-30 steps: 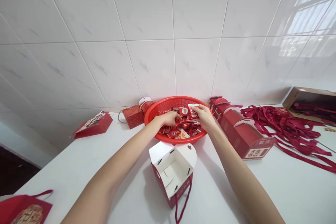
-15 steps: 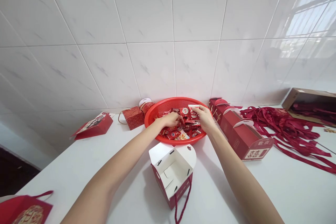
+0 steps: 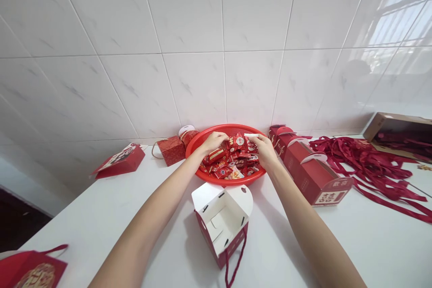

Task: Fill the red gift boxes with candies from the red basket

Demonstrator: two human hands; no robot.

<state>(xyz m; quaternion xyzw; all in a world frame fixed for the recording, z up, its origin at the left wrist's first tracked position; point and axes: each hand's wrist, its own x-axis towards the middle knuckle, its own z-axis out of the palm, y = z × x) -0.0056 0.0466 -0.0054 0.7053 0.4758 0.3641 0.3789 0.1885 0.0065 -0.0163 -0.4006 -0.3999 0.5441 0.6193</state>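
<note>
A red plastic basket (image 3: pixel 229 182) full of small wrapped sweets (image 3: pixel 232 162) stands against the wall. Over its back left part is my left hand (image 3: pixel 215 141), fingers closed around something too small to make out. My right hand (image 3: pixel 263 147), at the basket's right side, pinches a red packet (image 3: pixel 251 144) with a white top edge. Another red packet with a round pale label (image 3: pixel 238 141) lies between my hands. In front of the basket an open red gift box (image 3: pixel 222 225) with a white inside and a dark red cord stands upright, with nothing in it.
Closed red boxes (image 3: pixel 313 177) line up right of the basket, beside a heap of dark red ribbons (image 3: pixel 364 166) and a cardboard box (image 3: pixel 398 137). Left are small red boxes (image 3: pixel 171 150), a flattish red box (image 3: pixel 121 161) and a red bag (image 3: pixel 37 270) at the table's near corner.
My left hand has moved up and back from the middle of the sweets, uncovering some of them. My right hand stays on the packet at the right, shifted slightly.
</note>
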